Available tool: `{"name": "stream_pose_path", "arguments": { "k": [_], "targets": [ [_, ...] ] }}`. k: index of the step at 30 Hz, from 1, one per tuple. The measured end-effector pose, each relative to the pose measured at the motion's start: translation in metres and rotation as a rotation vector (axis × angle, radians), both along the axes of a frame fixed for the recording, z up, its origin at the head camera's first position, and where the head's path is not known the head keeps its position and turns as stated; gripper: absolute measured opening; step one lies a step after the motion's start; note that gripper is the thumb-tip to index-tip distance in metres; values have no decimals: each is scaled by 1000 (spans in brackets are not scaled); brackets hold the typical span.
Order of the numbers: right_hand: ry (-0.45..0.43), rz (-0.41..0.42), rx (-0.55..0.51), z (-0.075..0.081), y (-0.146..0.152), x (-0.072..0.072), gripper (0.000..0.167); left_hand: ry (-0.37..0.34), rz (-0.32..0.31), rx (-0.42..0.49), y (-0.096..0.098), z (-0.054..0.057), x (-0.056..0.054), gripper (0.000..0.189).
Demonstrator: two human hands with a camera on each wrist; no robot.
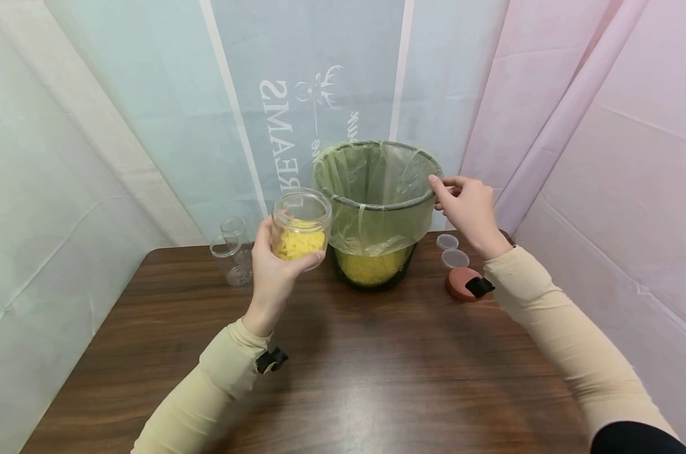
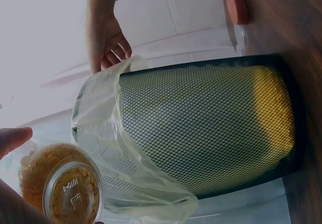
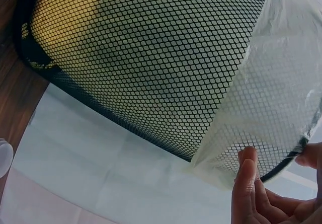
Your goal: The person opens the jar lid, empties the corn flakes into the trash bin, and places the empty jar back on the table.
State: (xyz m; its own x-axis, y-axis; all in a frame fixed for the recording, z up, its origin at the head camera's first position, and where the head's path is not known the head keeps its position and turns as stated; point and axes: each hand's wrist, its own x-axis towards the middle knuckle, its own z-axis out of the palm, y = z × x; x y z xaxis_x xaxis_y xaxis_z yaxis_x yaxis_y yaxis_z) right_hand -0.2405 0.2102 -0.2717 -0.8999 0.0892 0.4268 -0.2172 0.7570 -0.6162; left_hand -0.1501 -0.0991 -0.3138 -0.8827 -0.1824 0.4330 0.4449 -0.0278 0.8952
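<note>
My left hand [image 1: 275, 271] grips a clear plastic jar [image 1: 301, 211] that is uncapped and raised above the table, close to the left side of the bin. Yellow chip-like pieces [image 1: 301, 244] fill its lower part; the left wrist view shows the jar's round base [image 2: 73, 194] from below. A black mesh bin [image 1: 377, 268] stands upright, lined with a thin yellow-green bag [image 1: 371, 230] folded over its rim. At the rim's right side, my right hand [image 1: 466, 205] pinches bin edge and liner, thumb at the rim and fingers outside, as the right wrist view shows.
Clear empty containers [image 1: 227, 249] stand at the table's back left. Right of the bin lie two clear round lids [image 1: 455, 258] and a reddish round lid [image 1: 459, 284]. Fabric curtains [image 1: 150, 94] enclose the wooden table [image 1: 366, 372] at the back and sides.
</note>
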Motion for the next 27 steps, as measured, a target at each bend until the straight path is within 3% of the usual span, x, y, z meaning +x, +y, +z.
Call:
{"name": "stream_pose_path", "arguments": {
  "k": [5,10,15,22,27],
  "targets": [
    [0,0,-16,0,-2,0,59,-23,9,-21,2,20,8,71],
    [-27,0,32,3,-1,-1,58,11,24,-43,3,27,6,72],
    [-68,-17,64,4,-3,-1,59,2,71,-90,3,32,3,72],
    [-81,-44,55,4,-6,1,56,28,146,-169,-7,19,-24,83],
    [-60,-46,18,3,-7,0,53,23,136,-156,-8,23,-31,90]
  ]
}}
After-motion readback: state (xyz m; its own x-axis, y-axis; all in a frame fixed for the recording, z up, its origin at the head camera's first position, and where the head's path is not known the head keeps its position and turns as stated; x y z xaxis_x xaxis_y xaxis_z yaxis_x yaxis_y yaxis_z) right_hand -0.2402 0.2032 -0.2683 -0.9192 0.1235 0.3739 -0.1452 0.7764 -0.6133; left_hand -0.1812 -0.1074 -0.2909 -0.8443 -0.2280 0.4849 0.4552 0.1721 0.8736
